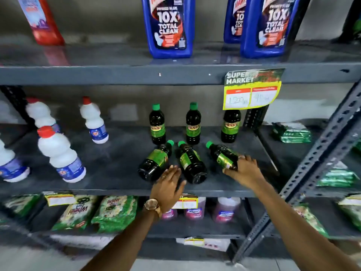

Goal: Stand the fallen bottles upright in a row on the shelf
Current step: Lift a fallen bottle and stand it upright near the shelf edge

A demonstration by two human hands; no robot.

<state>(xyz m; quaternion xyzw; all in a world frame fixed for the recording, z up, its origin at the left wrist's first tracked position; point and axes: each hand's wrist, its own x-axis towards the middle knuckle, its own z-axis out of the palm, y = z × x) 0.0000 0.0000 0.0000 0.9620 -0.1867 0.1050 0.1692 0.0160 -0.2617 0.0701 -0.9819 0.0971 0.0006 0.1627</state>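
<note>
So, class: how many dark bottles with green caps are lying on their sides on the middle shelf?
3. The left fallen bottle lies by the left hand, the middle fallen bottle is beside it, and the right fallen bottle is under the right hand. None seem hidden.

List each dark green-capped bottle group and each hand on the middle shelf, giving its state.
Three back dark green-capped bottles: upright, capped.
Left fallen bottle: lying, untouched.
Middle fallen bottle: lying, untouched.
Right fallen bottle: lying, gripped.
Left hand: open, reaching.
Right hand: closed on the right fallen bottle.
</note>
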